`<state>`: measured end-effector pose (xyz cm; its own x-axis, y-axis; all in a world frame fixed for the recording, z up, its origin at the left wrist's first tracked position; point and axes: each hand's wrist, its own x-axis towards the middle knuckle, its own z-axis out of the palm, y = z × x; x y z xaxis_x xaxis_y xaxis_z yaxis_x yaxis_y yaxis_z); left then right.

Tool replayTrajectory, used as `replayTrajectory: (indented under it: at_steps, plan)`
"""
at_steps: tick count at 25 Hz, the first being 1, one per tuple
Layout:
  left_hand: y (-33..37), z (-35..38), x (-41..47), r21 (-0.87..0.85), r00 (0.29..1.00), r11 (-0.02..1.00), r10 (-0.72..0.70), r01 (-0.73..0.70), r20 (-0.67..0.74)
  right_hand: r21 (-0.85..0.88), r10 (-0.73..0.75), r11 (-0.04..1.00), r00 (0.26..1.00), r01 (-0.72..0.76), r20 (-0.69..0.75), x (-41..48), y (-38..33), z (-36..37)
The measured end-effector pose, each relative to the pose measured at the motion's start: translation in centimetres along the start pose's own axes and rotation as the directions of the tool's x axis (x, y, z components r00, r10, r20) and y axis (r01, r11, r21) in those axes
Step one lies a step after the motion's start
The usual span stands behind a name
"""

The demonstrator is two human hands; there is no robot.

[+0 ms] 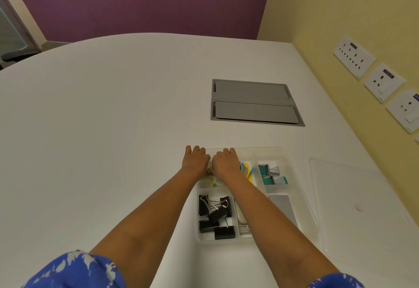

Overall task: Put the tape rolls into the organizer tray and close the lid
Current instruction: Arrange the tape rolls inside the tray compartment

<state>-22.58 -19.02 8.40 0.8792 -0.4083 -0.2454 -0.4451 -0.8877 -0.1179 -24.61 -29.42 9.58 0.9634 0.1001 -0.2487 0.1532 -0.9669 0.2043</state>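
Note:
A clear organizer tray lies on the white table, right of centre. My left hand and my right hand rest side by side, palms down, over its far-left compartment. A sliver of a clear tape roll shows between the two hands. More clear tape rolls lie in the same compartment just under my wrists. My fingers curl downward, and what they grip is hidden. The tray's clear lid lies flat on the table to the right of the tray.
Other tray compartments hold black binder clips, coloured sticky flags, two teal correction tapes and a grey card. A grey cable hatch is set into the table beyond. Wall sockets line the yellow wall at right.

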Motion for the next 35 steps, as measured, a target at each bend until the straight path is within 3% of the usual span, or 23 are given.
replayTrajectory:
  at_steps: [7,13,19,23,28,35]
  plan:
    - [-0.2,0.4,0.6,0.135,0.998,0.990,0.051,-0.045,-0.046,0.008,0.065,0.998,0.998,-0.065,0.013,0.5,-0.8,0.1]
    - [-0.8,1.0,0.3,0.011,0.977,0.994,0.110,-0.110,-0.184,0.004,0.092,0.996,0.995,-0.092,0.042,0.8,-0.9,0.0]
    - [-1.9,1.4,-0.6,-0.125,0.965,0.986,0.074,-0.108,-0.250,0.036,0.059,0.998,0.998,-0.060,0.016,1.0,-0.7,0.2]
    - [-2.2,1.3,-1.0,-0.213,0.970,0.975,0.013,-0.066,-0.241,0.142,0.079,0.987,0.996,-0.072,-0.044,0.8,0.2,-0.2]
    - [-1.8,1.1,-0.9,-0.190,0.981,0.980,0.017,-0.054,-0.194,0.335,0.157,0.930,0.988,-0.149,0.004,0.2,1.9,-1.3]
    - [-0.3,1.4,-0.7,-0.096,0.991,0.994,0.032,-0.045,-0.132,0.213,0.043,0.977,0.992,-0.018,-0.114,-1.1,2.0,-0.9]
